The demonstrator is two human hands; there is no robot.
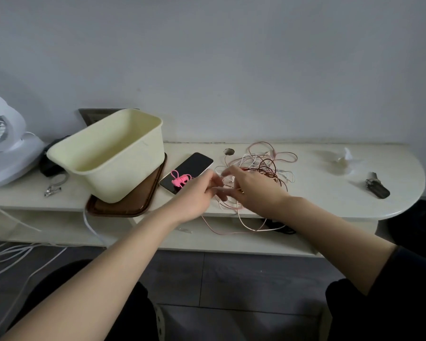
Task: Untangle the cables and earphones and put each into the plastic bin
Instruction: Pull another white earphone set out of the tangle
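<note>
On a pale shelf (330, 205) by a plain wall, the left hand (197, 195) pinches one strand of the tangle of cables (263, 166); the right hand (253, 185) has fingers too blurry to tell. The tangle, mid-frame just past the hands, looks light and floppy, probably best held by one loose end. The plastic bin (113, 153) sits further left.

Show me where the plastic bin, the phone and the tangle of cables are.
plastic bin (126, 177): head view, front outer wall.
phone (193, 166): head view, dark screen.
tangle of cables (268, 168): head view, dense middle strands.
</note>
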